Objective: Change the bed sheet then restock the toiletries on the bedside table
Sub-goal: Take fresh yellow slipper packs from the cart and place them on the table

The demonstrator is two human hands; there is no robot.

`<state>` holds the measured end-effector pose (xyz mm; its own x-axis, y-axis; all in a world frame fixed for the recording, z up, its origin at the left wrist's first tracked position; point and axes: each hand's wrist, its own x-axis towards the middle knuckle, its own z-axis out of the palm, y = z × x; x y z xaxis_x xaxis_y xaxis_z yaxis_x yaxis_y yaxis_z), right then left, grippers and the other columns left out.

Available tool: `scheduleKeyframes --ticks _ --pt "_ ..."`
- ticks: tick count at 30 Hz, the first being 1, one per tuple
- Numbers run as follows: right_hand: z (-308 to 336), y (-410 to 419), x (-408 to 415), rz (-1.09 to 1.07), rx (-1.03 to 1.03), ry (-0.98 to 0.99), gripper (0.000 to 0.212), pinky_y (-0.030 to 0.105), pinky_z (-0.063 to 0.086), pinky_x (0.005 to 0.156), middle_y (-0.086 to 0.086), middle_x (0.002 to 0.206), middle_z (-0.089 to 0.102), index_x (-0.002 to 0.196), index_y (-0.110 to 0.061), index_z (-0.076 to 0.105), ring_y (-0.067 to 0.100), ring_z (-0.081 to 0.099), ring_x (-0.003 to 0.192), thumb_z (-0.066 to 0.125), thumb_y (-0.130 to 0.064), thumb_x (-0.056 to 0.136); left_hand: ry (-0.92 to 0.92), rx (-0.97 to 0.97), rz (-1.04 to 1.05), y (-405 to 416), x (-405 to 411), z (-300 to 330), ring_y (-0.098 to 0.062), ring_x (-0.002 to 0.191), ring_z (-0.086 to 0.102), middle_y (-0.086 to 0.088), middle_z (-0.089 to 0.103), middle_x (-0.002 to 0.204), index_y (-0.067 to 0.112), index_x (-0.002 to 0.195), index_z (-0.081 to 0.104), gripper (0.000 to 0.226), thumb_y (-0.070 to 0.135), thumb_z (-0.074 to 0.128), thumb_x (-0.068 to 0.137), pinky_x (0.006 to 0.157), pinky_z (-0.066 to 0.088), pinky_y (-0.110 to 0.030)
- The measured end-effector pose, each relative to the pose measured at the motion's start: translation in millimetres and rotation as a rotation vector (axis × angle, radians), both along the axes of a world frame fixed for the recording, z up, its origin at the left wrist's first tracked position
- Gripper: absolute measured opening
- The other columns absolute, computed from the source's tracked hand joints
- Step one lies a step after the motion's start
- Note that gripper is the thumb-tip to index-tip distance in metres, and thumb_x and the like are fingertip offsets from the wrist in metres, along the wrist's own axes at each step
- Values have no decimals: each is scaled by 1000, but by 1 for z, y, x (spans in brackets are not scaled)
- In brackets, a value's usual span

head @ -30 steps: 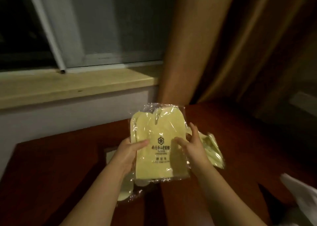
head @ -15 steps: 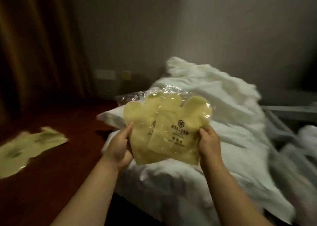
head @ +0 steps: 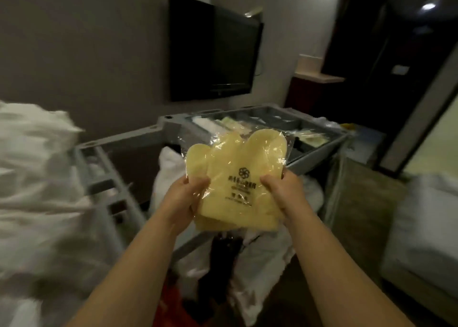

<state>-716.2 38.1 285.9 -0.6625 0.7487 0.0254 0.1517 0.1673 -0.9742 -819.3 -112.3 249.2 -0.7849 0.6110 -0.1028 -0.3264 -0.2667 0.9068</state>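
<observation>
Both hands grasp the packets of yellow slippers (head: 235, 178): left hand (head: 184, 197) pinches the left edge, right hand (head: 282, 190) the right. Slick wrap could let one slide out. Beyond the hands stands the cart (head: 319, 150), with linen (head: 171, 173) below.

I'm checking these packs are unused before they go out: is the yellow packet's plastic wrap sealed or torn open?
Seemingly sealed: glossy film covers the yellow packet with no visible tear, but its lower edge is hidden by the left hand and right hand.
</observation>
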Motion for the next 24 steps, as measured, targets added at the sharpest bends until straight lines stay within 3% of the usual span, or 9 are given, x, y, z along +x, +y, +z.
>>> scheduleKeyframes --ticks 3,6,8,11,14,18,21,24 --pt "-3 82 -2 -112 -98 76 15 25 44 58 -4 78 60 93 -21 55 14 57 70 58 -7 87 32 -10 -22 88 -25 8 -17 71 67 -6 70 81 10 100 61 12 8 50 94 65 55 -32" --pt "-9 158 -10 -243 -147 156 28 27 45 62 -1 86 60 105 -23 51 15 57 74 60 -5 86 55 -1 -39 175 -52 14 -12 62 66 -2 69 75 13 96 61 12 8 50 94 56 52 -28" --pt "-16 213 -7 -347 -182 205 32 30 47 65 1 89 60 108 -23 50 18 58 76 61 -3 85 63 -16 -69 239 -61 12 -17 74 66 -5 68 86 15 100 61 12 10 52 94 64 51 -33" --pt "-26 287 7 -356 -313 164 25 34 48 63 7 89 62 105 -16 55 24 60 78 58 0 86 -1 -94 -135 324 -53 1 -24 84 62 -11 64 97 14 104 59 13 13 56 91 70 51 -39" --pt "-31 360 10 -260 -376 22 15 36 49 63 13 90 65 99 -7 60 27 62 79 56 3 87 8 -201 -223 400 -47 -3 -25 75 62 -12 65 87 13 95 61 8 10 57 89 67 52 -37" --pt "-34 466 -3 -199 -176 -150 12 43 51 80 12 90 66 91 -6 61 29 63 89 57 3 86 -1 -209 -189 485 -62 -5 -26 82 63 -12 66 92 12 95 62 12 22 57 91 72 52 -37" --pt "-30 535 -31 -135 38 -265 15 37 47 79 14 98 64 97 -7 61 31 60 94 54 1 86 -14 -139 -81 531 -74 -9 -22 83 62 -9 64 97 15 99 61 12 22 61 89 67 51 -34" --pt "-16 584 -74 -16 242 -328 18 36 47 74 9 89 61 83 -15 58 27 58 90 50 -1 88 0 -210 64 562 -88 -4 -24 94 63 -7 65 104 21 104 61 16 25 62 89 80 54 -40"
